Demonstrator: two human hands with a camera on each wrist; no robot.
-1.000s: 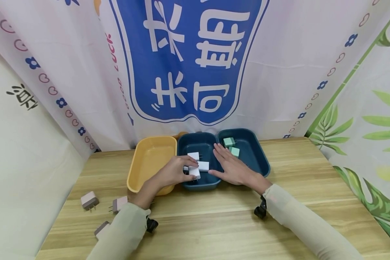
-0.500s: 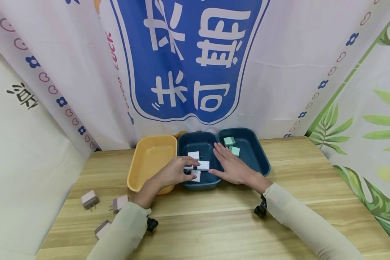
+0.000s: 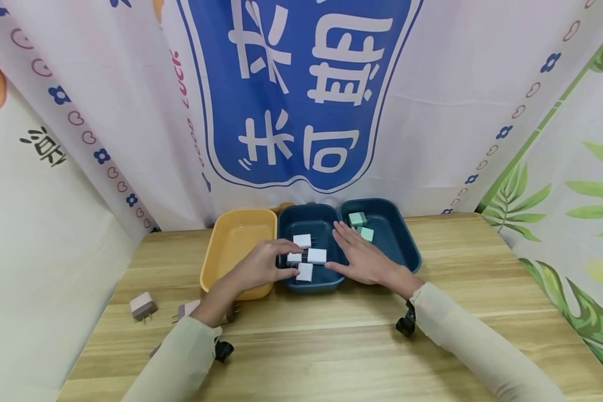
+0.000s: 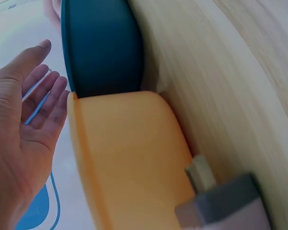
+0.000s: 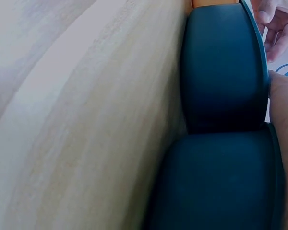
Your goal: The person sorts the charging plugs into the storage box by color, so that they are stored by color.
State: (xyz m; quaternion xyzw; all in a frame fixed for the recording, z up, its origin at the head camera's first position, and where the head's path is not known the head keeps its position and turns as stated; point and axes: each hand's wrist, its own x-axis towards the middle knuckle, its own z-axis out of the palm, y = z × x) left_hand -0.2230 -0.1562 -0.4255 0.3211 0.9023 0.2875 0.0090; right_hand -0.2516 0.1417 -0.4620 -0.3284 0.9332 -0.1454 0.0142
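Note:
My left hand [image 3: 263, 263] hovers over the left edge of the middle dark blue tray [image 3: 312, 288], holding nothing. Thumb and fingers are parted; the left wrist view shows the palm of this hand [image 4: 26, 124] with relaxed fingers. Several white plug chargers [image 3: 316, 256] lie in that tray, the nearest one [image 3: 305, 272] just beside the left thumb. My right hand [image 3: 359, 258] lies with straight fingers across the neighbouring rims of the middle and right blue trays. Two mint green chargers [image 3: 365, 234] show in the right blue tray [image 3: 399, 240], beyond the right fingers.
A yellow tray [image 3: 231, 240] stands left of the blue ones, partly under the left forearm. Several pink and grey chargers [image 3: 143, 306] lie on the wooden table [image 3: 321, 346] at the left, some hidden by the sleeve. A printed curtain [image 3: 432, 111] hangs behind the trays.
My left hand has let go of a white charger, which now lies in the middle tray, and has drawn slightly left. The right hand stays in place. The head view has shifted a little.

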